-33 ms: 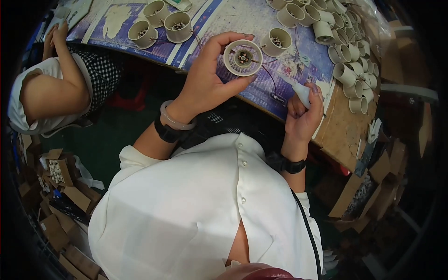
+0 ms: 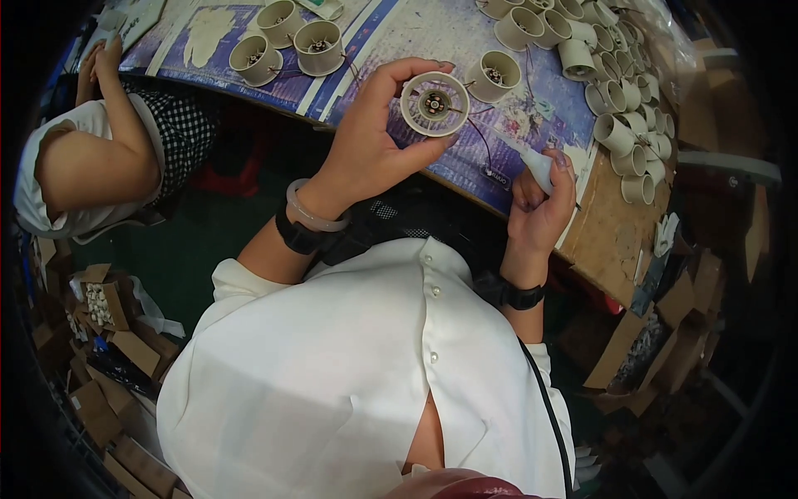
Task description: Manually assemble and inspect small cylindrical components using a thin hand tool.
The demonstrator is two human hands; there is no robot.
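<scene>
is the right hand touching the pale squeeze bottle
Touching: the head view shows the right hand gripping the pale squeeze bottle, fingers and thumb closed around its body.

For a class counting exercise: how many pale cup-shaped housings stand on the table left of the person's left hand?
3: the left housing, the rear housing beyond it, and the right housing, grouped together; none appears hidden.

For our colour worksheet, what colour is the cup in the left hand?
The cup is off-white; best view: head.
</scene>
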